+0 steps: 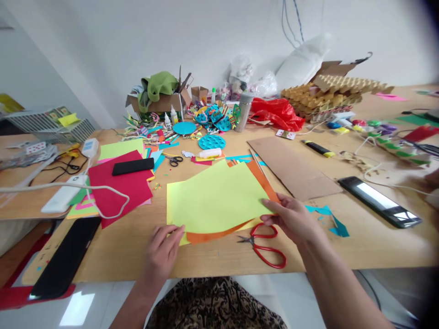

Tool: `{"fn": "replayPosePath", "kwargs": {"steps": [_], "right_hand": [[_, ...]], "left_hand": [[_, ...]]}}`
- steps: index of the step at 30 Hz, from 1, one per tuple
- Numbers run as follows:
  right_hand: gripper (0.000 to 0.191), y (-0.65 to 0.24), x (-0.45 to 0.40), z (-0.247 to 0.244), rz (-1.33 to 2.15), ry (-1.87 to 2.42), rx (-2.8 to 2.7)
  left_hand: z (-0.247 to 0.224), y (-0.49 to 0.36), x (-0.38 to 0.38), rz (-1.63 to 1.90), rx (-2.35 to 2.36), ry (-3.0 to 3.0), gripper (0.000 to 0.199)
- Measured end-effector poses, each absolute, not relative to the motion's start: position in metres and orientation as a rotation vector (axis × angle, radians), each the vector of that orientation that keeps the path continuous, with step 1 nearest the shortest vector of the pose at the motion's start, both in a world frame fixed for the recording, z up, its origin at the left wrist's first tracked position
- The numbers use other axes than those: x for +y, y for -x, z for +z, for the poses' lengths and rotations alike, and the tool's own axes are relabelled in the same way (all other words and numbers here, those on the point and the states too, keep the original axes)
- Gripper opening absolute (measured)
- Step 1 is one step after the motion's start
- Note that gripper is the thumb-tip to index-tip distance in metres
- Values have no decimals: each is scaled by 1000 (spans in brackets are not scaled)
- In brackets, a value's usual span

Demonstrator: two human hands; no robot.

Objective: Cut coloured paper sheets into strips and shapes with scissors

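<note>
Sheets of coloured paper lie in front of me, with a yellow-green sheet on top and an orange sheet showing beneath its near edge. My right hand pinches the yellow-green sheet at its right corner, which bows up slightly. At the near left corner, my left hand has its fingers curled, thumb and fingertips closed on the paper's edge. Red-handled scissors rest just below my right hand, blades pointing left.
Left of the sheets, a black phone lies on red paper. Brown cardboard, a cutter knife and another phone are on the right. Black scissors, glue, a steel flask and egg trays stand farther back.
</note>
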State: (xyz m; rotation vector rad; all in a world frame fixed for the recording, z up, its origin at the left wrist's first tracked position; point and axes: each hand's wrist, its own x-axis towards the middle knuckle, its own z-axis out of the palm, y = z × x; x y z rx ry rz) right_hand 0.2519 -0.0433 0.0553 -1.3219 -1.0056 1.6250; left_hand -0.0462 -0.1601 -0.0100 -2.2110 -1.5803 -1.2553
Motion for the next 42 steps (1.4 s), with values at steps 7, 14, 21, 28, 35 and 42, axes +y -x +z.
{"fn": "replayPosePath", "kwargs": {"steps": [7, 14, 21, 28, 35, 42], "right_hand": [[24, -233, -26, 71, 1696, 1143, -947], [17, -223, -27, 67, 1831, 1072, -817], [30, -223, -38, 30, 1599, 1517, -1415], [25, -229, -46, 17, 380, 1894, -2277], [39, -222, -42, 9, 27, 1409, -2384], [41, -222, -35, -12, -14, 1373, -2588]], "left_hand": [[4, 49, -154, -1153, -1569, 2198, 47], [1, 50, -155, -994, -1622, 2133, 55], [-3, 67, -161, -916, -1570, 2277, 54], [-21, 77, -168, -623, -1506, 2458, 50], [-16, 73, -172, -558, -1649, 2503, 48], [0, 78, -171, -678, -1764, 2579, 43]]}}
